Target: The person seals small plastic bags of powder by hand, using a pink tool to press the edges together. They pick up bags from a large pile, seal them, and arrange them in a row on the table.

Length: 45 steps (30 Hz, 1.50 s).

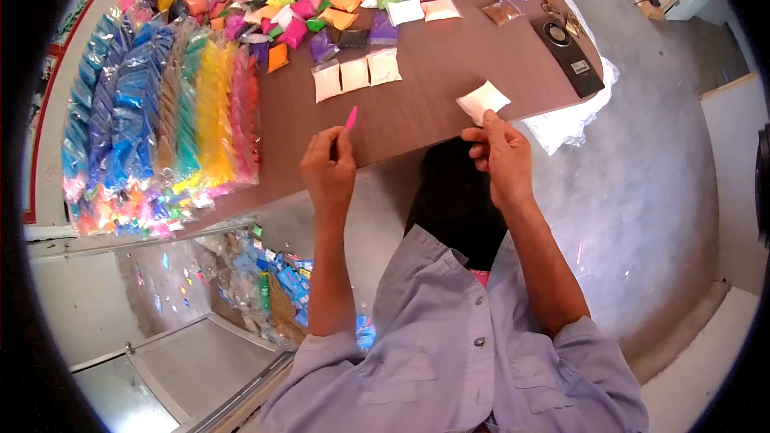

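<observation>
Between the thumb and fingers of my left hand (329, 162) a slim pink plastic stick (351, 118) points up over the table's front edge; its lower end is hidden in the fingers. My right hand (505, 156) pinches the near corner of a small cream-white packet (484, 101), just above the brown tabletop (425, 104). Beyond my left hand lies a joined row of three similar pale packets (354, 74). A large heap of small packets in many colours (345, 0) covers the far side of the table.
Left on the table stand clear bags of packets sorted by colour (160, 104). A black remote-like device (567, 56) and keys (553, 8) lie at the right edge, near white plastic sheeting (573, 116). Blue wrappers (293, 285) litter the floor below left.
</observation>
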Available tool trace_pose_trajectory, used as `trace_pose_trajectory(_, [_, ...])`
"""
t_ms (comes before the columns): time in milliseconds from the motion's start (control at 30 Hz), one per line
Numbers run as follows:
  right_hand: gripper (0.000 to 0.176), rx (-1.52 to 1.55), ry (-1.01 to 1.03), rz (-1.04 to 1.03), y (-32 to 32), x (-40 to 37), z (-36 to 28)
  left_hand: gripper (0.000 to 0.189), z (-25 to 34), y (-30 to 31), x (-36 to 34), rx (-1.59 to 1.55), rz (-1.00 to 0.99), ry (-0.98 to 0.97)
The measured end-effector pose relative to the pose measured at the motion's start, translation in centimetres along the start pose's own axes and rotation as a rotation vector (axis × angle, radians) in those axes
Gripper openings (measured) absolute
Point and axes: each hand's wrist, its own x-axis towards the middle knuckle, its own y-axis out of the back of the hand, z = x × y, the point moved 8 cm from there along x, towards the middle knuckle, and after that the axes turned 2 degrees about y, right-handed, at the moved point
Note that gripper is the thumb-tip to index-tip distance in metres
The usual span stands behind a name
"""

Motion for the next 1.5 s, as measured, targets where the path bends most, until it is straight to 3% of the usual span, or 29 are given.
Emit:
trace_pose_trajectory(200, [0.037, -0.246, -0.118, -0.327, -3.4, -1.4, 0.0, 0.007, -1.7, 0.2, -0.2, -0.085, 0.034, 0.082])
trace_pose_trajectory(267, [0.034, -0.48, 0.102, -0.347, -3.5, -1.9, -1.3, 0.007, -2.3, 0.5, -0.3, -0.109, 0.047, 0.12])
trace_pose_trajectory(300, [0.025, -0.57, 0.203, -0.253, -2.9, -2.0, -2.2, 0.007, -2.4, 0.7, -0.3, -0.111, 0.045, 0.108])
trace_pose_trajectory(333, [0.025, -0.584, 0.203, -0.256, -2.8, -2.0, -2.5, 0.007, -2.4, 0.8, -0.1, -0.114, 0.046, 0.093])
trace_pose_trajectory(400, [0.018, -0.772, 0.801, -0.093, -3.1, -3.8, -7.4, 0.007, -2.6, 1.2, 0.1, -0.128, 0.067, 0.099])
trace_pose_trajectory(433, [0.02, -0.894, 0.926, -0.098, -3.1, -4.1, -7.9, 0.007, -2.8, 1.4, 0.2, -0.134, 0.082, 0.092])
trace_pose_trajectory(467, [0.02, -0.901, 0.927, -0.105, -2.8, -3.7, -8.2, 0.007, -3.0, 1.5, 0.3, -0.136, 0.086, 0.1])
trace_pose_trajectory(533, [0.039, -1.26, 1.101, -0.27, -4.6, -4.1, -7.6, 0.009, -3.6, 1.6, 0.3, -0.13, 0.092, 0.121])
trace_pose_trajectory(567, [0.039, -1.266, 1.099, -0.277, -4.5, -3.8, -6.9, 0.009, -3.7, 1.6, 0.3, -0.132, 0.093, 0.13])
trace_pose_trajectory(633, [0.055, -1.378, 1.04, -0.379, -4.2, -3.1, -3.6, 0.01, -3.6, 1.2, 0.3, -0.093, 0.073, 0.143])
trace_pose_trajectory(733, [0.057, -1.374, 1.012, -0.335, -3.9, -2.4, -2.8, 0.01, -3.6, 1.2, 0.2, -0.097, 0.11, 0.165])
trace_pose_trajectory(1067, [0.059, -1.273, 1.024, -0.349, -3.9, -2.8, -4.0, 0.007, -3.8, 2.6, 0.1, -0.17, 0.173, 0.179])
trace_pose_trajectory(1233, [0.059, -1.458, 1.031, -0.393, -3.5, -2.6, -3.6, 0.008, -4.2, 3.8, 0.6, -0.083, 0.205, 0.14])
trace_pose_trajectory(1500, [0.057, -1.464, 0.987, -0.391, -3.9, -2.2, -4.2, 0.008, -6.0, 3.1, 1.0, 0.05, 0.194, 0.126])
